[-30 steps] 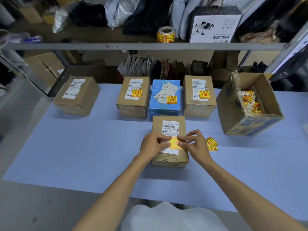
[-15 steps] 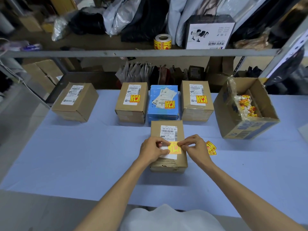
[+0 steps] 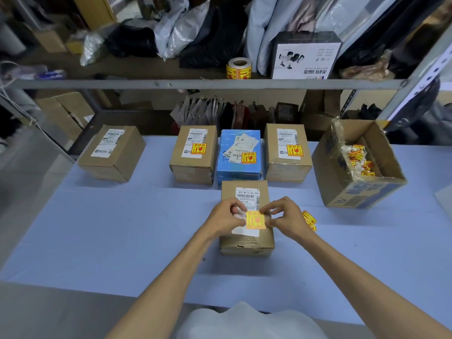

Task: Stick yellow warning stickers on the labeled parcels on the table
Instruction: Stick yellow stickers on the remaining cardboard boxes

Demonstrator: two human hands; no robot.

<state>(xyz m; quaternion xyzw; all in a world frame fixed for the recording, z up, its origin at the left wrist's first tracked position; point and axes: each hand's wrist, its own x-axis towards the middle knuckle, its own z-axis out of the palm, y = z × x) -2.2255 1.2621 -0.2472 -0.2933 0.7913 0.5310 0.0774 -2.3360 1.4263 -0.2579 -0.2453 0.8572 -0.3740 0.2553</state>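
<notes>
A brown parcel (image 3: 245, 243) with a white label stands mid-table in front of me. Over its label hangs a yellow warning sticker (image 3: 255, 220), seen from its pale back side. My left hand (image 3: 226, 216) pinches the sticker's left edge and my right hand (image 3: 286, 216) pinches its right edge. Behind stand three parcels that carry yellow stickers: a brown one (image 3: 193, 165), a blue one (image 3: 238, 167) and a brown one (image 3: 288, 167). At the far left a brown parcel (image 3: 117, 160) bears only a white label.
Loose yellow stickers (image 3: 309, 220) lie on the blue table (image 3: 122, 228) right of my hand. An open carton (image 3: 367, 192) with sticker scraps stands at the right. A sticker roll (image 3: 239, 68) sits on the shelf above, beside a white-and-black box (image 3: 305, 57).
Both hands stay on the sticker above the front parcel's label; the sticker has shifted slightly down and right over the label. The camera view tilted a little.
</notes>
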